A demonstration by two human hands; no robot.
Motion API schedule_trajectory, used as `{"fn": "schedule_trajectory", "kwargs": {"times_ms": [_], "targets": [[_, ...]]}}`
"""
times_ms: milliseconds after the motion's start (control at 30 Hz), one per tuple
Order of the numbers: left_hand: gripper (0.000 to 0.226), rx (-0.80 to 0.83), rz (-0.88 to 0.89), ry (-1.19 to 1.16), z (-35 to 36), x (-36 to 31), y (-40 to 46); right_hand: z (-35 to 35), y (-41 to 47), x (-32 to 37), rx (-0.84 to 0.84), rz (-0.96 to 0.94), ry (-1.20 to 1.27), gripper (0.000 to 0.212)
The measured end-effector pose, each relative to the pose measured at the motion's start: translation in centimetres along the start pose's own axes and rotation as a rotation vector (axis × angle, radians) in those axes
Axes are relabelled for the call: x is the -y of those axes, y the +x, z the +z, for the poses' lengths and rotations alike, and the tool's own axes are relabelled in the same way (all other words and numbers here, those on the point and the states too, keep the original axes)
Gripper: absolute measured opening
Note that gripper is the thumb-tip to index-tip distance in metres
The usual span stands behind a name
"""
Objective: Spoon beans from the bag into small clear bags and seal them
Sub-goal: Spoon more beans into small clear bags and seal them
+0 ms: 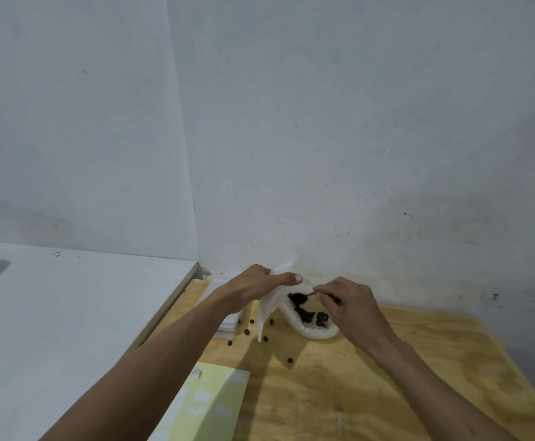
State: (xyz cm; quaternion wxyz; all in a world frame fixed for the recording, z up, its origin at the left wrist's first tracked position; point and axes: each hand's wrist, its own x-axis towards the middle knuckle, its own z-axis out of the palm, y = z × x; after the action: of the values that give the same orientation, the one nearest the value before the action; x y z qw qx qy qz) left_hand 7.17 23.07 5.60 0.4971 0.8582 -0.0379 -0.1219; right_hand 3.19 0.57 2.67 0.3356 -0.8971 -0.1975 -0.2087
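The wooden bench (371, 377) sits in a corner of white walls, a white surface (68, 313) to its left. A green box (208, 405) lies at the near edge. The bag (310, 329) of beans lies open mid-bench. The left hand (253, 286) holds up a small clear bag (269, 308), thumb straight. The right hand (348, 300) has its fingers curled round a spoon (307, 295) loaded with beans. Loose beans (251, 321) lie scattered nearby.
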Motion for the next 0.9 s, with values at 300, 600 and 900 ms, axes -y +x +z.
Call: {"fn": "schedule_trajectory", "kwargs": {"times_ms": [300, 600, 900], "targets": [[0.05, -0.045, -0.014, -0.006, -0.3, -0.1, -0.6, -0.8, 0.2, 0.5, -0.167, 0.082, 0.013, 0.012], [0.064, -0.054, 0.006, -0.006, 0.2, -0.7, -1.0, 0.2, -1.1, -0.9, -0.153, 0.347, -0.114, 0.016], [0.058, -0.025, 0.123, -0.014, 1.6, -3.1, -0.5, 0.6, 0.0, -1.9, -0.211, 0.717, -0.002, 0.052]]}}
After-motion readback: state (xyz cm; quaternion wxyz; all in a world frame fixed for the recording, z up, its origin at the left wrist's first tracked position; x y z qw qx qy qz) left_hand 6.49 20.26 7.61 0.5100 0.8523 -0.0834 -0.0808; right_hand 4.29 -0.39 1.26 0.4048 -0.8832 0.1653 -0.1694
